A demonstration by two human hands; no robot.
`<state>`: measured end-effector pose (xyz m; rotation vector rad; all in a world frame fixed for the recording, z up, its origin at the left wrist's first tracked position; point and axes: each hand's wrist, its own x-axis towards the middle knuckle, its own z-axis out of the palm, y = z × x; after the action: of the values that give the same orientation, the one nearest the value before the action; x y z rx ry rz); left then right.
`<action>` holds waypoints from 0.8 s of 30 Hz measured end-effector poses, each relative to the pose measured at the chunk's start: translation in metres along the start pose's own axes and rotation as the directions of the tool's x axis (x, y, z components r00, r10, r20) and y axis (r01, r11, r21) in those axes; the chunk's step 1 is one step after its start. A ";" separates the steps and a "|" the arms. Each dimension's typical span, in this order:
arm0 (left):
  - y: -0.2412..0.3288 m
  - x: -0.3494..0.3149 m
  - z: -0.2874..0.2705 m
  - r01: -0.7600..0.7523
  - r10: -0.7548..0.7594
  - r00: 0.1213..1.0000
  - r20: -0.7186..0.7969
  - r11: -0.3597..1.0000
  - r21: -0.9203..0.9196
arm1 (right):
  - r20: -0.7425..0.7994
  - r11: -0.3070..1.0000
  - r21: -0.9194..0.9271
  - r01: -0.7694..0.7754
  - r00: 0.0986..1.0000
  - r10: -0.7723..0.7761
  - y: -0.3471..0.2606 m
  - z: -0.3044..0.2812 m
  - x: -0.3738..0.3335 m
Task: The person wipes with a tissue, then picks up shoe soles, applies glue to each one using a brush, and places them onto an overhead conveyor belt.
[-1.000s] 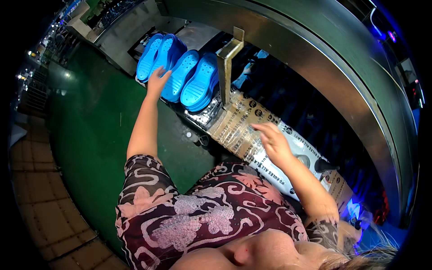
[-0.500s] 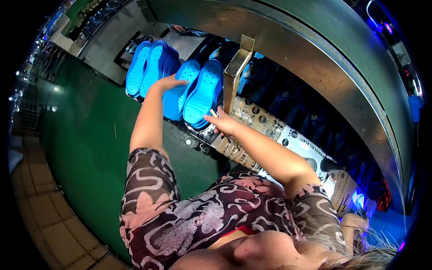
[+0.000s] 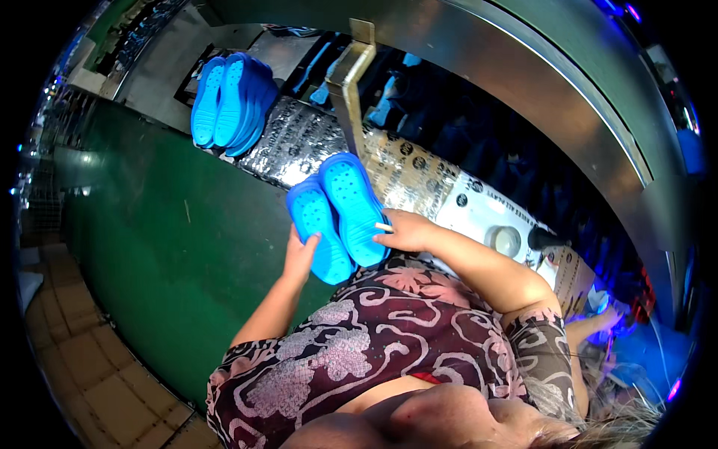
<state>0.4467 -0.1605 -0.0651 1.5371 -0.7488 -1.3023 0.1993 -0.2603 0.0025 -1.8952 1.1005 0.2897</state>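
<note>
In front of my body I hold two blue shoe soles side by side, their toe ends pointing away from me. Small holes dot the toe half of each, and ridges cross the nearer half. My left hand point(image 3: 301, 253) grips the outer edge of the left sole point(image 3: 318, 228), thumb on its top face. At the right sole point(image 3: 351, 202), my right hand point(image 3: 407, 230) holds the near right edge. A short pale stick point(image 3: 384, 227) pokes out from the right fingers. The undersides and whether more soles are stacked beneath are hidden.
A stack of similar blue soles point(image 3: 233, 97) stands at the far end of a taped ledge point(image 3: 284, 138). A metal bracket point(image 3: 348, 90) rises from that ledge, under a long metal machine hood point(image 3: 538, 82). A tape roll point(image 3: 503, 240) lies to the right; dark shoe parts fill the shadow behind.
Both hands have drawn the two blue soles off the ledge, toward my body. The left hand now grips the left sole's near outer edge. The farther stack stays on the ledge.
</note>
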 end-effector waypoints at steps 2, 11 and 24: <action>-0.013 -0.009 0.017 -0.078 0.070 0.996 0.063 0.987 0.142 | -0.017 0.998 0.042 -0.045 0.999 0.046 0.017 0.004 -0.020; 0.048 0.094 0.112 -0.417 0.100 0.831 0.547 0.762 0.496 | -0.514 0.985 0.162 -0.066 0.846 0.141 0.073 0.007 -0.121; 0.061 -0.009 0.169 -0.585 0.298 0.787 0.540 0.081 0.807 | -0.699 0.474 0.680 0.560 0.301 0.648 0.157 0.053 -0.277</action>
<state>0.2889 -0.2201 -0.0018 1.7498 -2.3565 -0.3890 -0.0722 -0.0902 0.0405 -0.7603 1.5880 -1.4907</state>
